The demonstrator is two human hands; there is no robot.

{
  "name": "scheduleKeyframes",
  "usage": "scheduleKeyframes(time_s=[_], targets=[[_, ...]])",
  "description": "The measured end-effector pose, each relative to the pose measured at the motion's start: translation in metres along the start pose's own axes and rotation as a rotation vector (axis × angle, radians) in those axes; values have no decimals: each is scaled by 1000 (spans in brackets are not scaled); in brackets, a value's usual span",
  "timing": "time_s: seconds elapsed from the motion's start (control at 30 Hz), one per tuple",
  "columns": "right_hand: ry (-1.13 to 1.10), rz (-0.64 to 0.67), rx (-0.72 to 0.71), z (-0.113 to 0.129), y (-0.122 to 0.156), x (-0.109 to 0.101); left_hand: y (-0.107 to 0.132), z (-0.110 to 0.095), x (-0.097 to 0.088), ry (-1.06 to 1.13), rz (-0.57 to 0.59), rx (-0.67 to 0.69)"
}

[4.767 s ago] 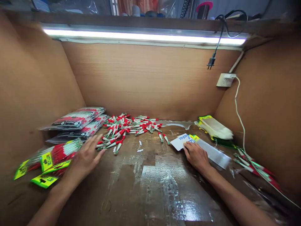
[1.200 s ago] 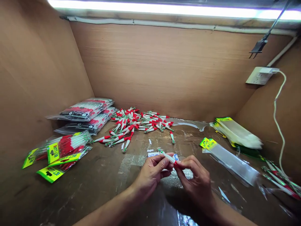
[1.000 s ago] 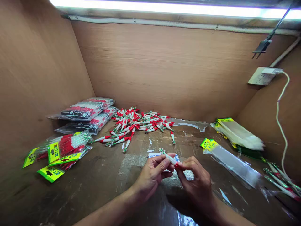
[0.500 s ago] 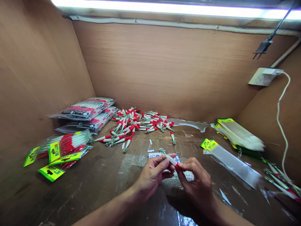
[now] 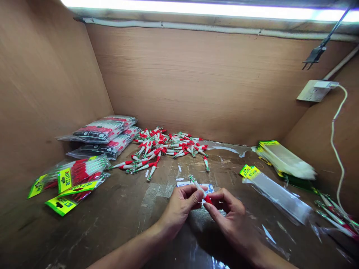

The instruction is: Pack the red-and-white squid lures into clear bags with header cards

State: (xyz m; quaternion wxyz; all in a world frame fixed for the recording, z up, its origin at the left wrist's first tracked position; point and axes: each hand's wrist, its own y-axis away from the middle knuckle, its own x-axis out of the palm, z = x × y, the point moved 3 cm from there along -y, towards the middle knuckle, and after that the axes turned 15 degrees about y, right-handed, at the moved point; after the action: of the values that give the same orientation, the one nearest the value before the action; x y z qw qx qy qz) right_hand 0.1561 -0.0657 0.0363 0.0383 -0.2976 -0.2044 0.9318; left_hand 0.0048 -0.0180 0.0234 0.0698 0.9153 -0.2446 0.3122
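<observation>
A red-and-white squid jig (image 5: pixel 208 199) is held slantwise over the table, its green hook crown (image 5: pixel 192 178) pointing up and away. My left hand (image 5: pixel 182 205) is closed on the white body, thumb on top. At the red end, the thumb and fingers of my right hand (image 5: pixel 230 213) pinch the jig. Beneath the hands lies a white card with blue print (image 5: pixel 209 186), mostly covered by them. Further back is a loose heap of similar jigs (image 5: pixel 157 145).
Filled bags of jigs (image 5: pixel 103 130) are stacked at the left, with packed lure sleeves (image 5: pixel 66 201) in front. On the right lie clear header-card sleeves (image 5: pixel 277 194), another sleeve stack (image 5: pixel 291 162) and more jigs (image 5: pixel 336 216). A plug (image 5: pixel 314 56) hangs above.
The jig has turned slightly in my fingers and shows more of its red end. My right hand has shifted a little left and down along it. My left hand has barely moved.
</observation>
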Motion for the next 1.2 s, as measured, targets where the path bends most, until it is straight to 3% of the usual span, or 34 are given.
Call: scheduleKeyframes(time_s=[0.27,0.47,0.8,1.03,1.2], targets=[[-264,49,224,-15,-12,-7,0,-2,3,-235,34,-61],[-573,213,400,-31,-17,0,1,-2,12,-243,154,-99],[-617,229,448,-39,-15,5,4,5,5,-332,136,-172],[-699,260,533,-41,-13,5,1,2,7,-359,195,-114],[-708,255,548,-40,-13,5,1,9,2,-298,185,-197]])
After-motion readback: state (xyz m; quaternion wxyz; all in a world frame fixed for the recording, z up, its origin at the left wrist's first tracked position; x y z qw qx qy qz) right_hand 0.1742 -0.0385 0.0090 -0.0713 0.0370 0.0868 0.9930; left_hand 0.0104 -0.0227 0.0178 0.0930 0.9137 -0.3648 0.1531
